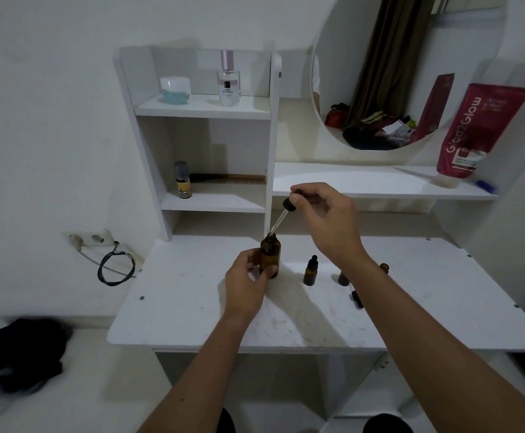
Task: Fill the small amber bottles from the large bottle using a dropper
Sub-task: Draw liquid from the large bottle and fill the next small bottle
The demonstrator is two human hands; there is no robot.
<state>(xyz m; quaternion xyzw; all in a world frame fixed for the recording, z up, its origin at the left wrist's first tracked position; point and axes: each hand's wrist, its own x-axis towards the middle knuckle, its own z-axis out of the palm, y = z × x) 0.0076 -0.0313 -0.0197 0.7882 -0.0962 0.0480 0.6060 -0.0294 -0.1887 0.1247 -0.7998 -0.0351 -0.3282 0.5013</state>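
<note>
The large amber bottle stands upright on the white table, and my left hand grips its lower body. My right hand pinches the black bulb of a glass dropper, whose tip sits in the large bottle's open neck. A small amber bottle with a black dropper cap stands just right of the large one. Another small amber bottle is partly hidden behind my right forearm, and a third small open amber bottle shows beyond the forearm. A black cap lies on the table by my right forearm.
A white shelf unit behind the table holds a perfume bottle, a jar, a small spray bottle and a comb. A round mirror and a red tube stand at the right. A wall socket with a cable is at the left.
</note>
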